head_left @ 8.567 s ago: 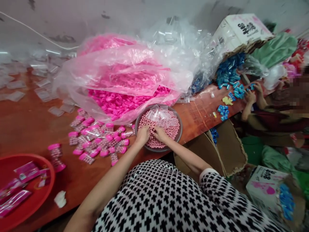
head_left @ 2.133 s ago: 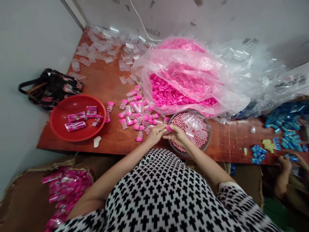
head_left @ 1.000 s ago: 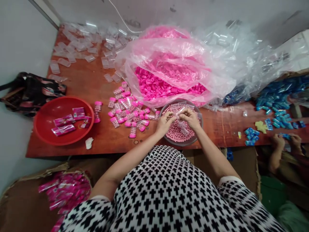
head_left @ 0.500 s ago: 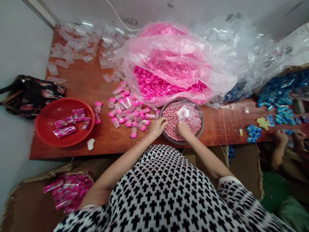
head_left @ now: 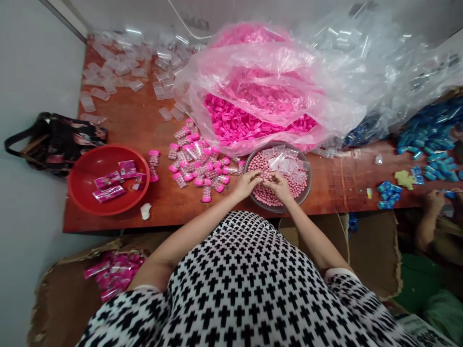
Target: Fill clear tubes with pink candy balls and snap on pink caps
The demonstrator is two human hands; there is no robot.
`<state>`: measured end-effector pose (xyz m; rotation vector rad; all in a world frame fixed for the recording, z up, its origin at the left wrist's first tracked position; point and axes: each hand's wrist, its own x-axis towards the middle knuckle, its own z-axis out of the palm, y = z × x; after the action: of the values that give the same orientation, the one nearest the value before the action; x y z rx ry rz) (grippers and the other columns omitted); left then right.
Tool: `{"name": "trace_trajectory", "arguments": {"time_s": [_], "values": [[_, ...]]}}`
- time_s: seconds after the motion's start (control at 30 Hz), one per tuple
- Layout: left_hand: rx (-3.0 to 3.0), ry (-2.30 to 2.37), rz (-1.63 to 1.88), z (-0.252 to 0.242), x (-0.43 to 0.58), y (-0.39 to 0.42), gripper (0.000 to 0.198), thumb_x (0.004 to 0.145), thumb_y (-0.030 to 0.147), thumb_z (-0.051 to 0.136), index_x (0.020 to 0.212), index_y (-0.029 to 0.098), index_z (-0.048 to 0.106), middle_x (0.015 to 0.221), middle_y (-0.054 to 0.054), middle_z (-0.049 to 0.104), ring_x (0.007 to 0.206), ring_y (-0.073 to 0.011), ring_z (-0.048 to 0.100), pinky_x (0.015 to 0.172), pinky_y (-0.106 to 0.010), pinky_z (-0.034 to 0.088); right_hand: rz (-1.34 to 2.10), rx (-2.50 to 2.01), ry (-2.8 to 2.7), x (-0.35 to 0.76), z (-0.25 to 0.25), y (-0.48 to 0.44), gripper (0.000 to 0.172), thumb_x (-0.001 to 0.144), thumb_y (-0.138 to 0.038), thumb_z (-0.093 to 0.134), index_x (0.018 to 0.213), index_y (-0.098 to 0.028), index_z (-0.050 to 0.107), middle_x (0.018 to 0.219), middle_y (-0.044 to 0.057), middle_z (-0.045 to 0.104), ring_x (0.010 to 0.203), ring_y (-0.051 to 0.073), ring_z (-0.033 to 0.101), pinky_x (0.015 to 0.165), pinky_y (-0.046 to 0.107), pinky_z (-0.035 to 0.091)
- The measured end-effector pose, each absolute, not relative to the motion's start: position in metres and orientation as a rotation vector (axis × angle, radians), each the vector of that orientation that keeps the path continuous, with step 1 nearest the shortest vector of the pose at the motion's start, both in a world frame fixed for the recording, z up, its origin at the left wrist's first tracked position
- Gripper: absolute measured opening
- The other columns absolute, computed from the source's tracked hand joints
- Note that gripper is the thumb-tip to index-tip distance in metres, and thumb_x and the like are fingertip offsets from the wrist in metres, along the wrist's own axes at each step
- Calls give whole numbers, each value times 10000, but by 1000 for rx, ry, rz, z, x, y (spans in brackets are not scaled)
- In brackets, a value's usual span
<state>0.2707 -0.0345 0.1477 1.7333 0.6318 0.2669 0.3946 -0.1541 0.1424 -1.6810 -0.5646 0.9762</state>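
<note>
Two hands: the left hand [head_left: 249, 184] and the right hand [head_left: 279, 187] are working together above the metal bowl, and their fingertips are almost touching.
Hand state: both hands are curling inward with the fingertips pinching toward each other, but I cannot tell what they are pinching.
Bowl: the metal bowl [head_left: 310, 190] is standing on the wooden table [head_left: 162, 214], directly under the hands, and it is holding round pink balls [head_left: 265, 195] and small clear plastic bags [head_left: 285, 161].
Left of bowl: filled clear tubes with pink caps [head_left: 197, 166] are lying in a loose heap.
Behind bowl: a large plastic sack of pink caps [head_left: 231, 120] is slumping against the bowl's far rim.
Far left: a red plastic basin [head_left: 108, 208] is holding pink packets [head_left: 108, 193].
Right side: a co-worker's hand [head_left: 436, 202] is reaching over the table edge, near blue packed tubes [head_left: 388, 195].
</note>
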Motion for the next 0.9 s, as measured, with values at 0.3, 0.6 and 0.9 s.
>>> {"name": "trace_trajectory", "arguments": {"time_s": [0.3,0.6,0.9], "values": [[1438,522,193,148,284,-36,358,774,365,618,1052,154,695,1037,-66,711,898,-207,659,812,-330,525,862,-1800,-1111,426,183,-167,405,748,-405,660,1111,-233,607,1062,50,633,869,163,593,821,311,469],[1461,474,208,152,286,-30,311,752,319,642,1005,152,713,991,-72,724,870,-203,666,786,-325,527,1028,-1776,-1150,429,188,-165,303,751,-426,650,960,-212,607,773,-2,639,673,137,576,651,264,464],[1614,544,306,153,276,-19,280,785,306,616,1007,158,701,1009,-78,704,929,-203,643,860,-348,504,950,-2006,-1273,441,181,-164,287,795,-461,586,865,-186,629,656,4,631,578,148,584,625,285,457]]}}
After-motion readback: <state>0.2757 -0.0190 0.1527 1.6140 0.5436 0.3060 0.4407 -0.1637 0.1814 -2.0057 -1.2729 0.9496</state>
